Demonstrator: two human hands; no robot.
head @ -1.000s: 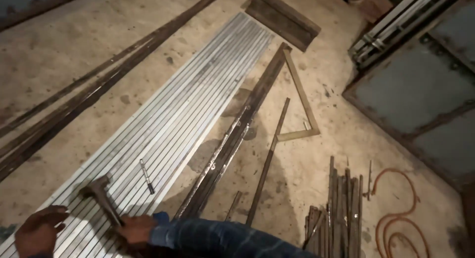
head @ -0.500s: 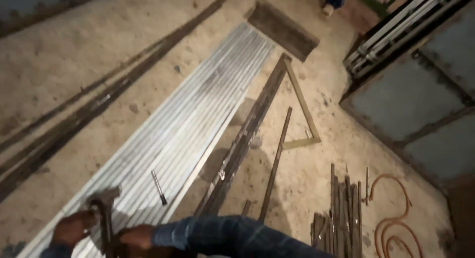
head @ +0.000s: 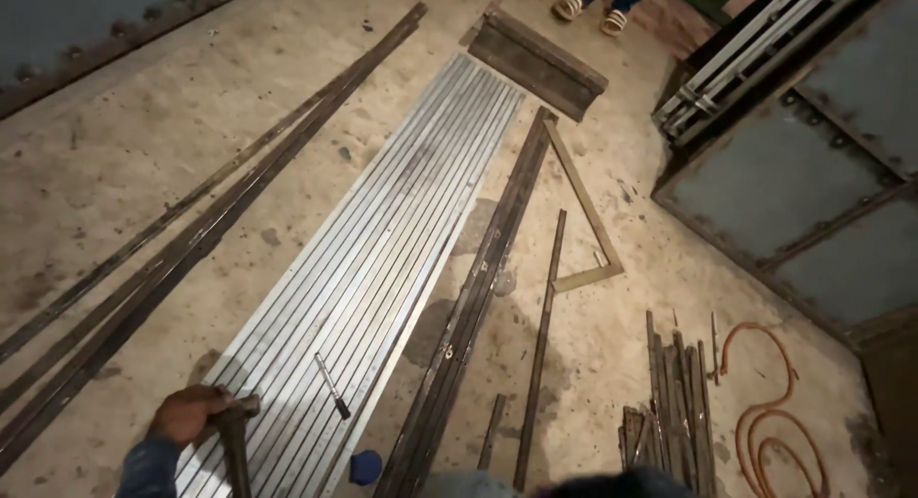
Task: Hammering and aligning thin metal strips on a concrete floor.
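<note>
- The concrete floor [head: 143, 144] carries everything; it is stained and dusty.
- A long bed of pale metal tubes [head: 382, 259] lies side by side on the floor, running from the near edge toward the far edge, where it ends just beside a short dark channel piece [head: 535, 63] laid crosswise.
- Long dark steel strips [head: 191, 230] lie along the left of the floor, well apart from the pale tubes.
- A dark flat bar [head: 473, 297] lies along the right edge of the pale tubes, just beside them.
- Grey framed metal panels [head: 813, 202] stand at the right edge of the floor.
- A thin dark rod [head: 540, 345] and a large metal set square [head: 588, 211] lie to the right of the flat bar.
- A bundle of short rusty bars [head: 674, 402] lies near the right corner at the near edge, with a coiled orange hose [head: 765, 412] beside it.
- Another person's sandalled feet [head: 593, 9] stand at the far edge.
- The left hand [head: 191, 414], in a blue sleeve, is clenched round a dark-handled hammer [head: 234, 441]; the hammer sits over the near end of the pale tubes, at their left side.
- A small slim tool with a dark tip [head: 332, 387] lies on the pale tubes, near the hammer but apart from it.
- A small blue round thing [head: 364, 466] rests at the near edge between tubes and flat bar.
- The right hand is out of the frame.
</note>
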